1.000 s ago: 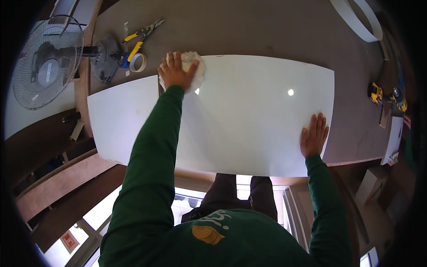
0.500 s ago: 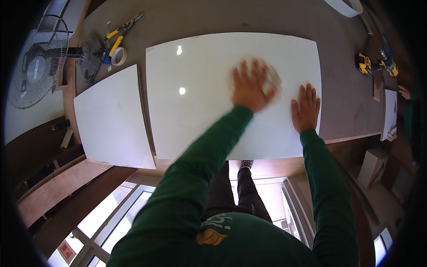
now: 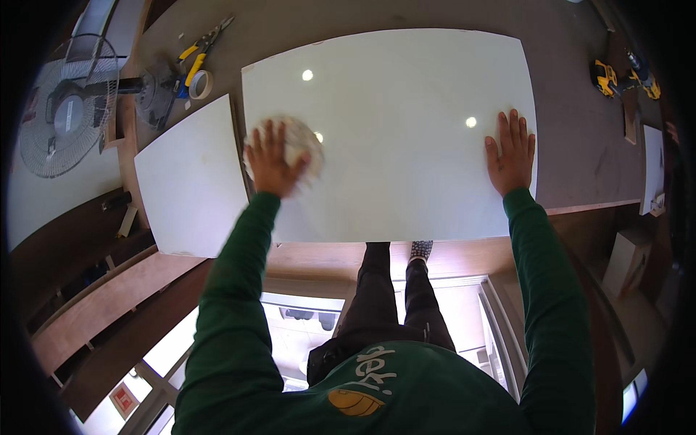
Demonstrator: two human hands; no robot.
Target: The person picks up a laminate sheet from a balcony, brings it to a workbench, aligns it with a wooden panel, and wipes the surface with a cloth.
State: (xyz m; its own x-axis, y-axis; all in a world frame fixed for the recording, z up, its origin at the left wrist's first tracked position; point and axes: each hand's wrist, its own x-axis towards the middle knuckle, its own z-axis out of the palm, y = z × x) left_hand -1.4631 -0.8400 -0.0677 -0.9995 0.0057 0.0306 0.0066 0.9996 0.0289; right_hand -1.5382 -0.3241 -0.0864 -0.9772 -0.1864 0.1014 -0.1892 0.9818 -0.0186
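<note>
Left hand: palm down, fingers extended and slightly spread, pressing rather than gripping; blurred [image 3: 273, 161]
Pad under it: round, cream-white, fluffy cloth pad, showing past the fingertips and right of the thumb [image 3: 307, 139]
Right hand: well to the left hand's right, flat and empty, fingers nearly together, by the panel's right edge [image 3: 512, 156]
Panel beneath both: large, glossy white, rectangular board [image 3: 391, 152]
Just changed: half a second ago left hand and pad were near the right hand; now they are by the panel's left edge, so the wiping seemingly spans its width
Left of left hand: smaller, separate matte white panel [image 3: 190, 181]
Beyond, up-left: yellow-handled metal snips [image 3: 194, 67], cream tape roll [image 3: 209, 85]
</note>
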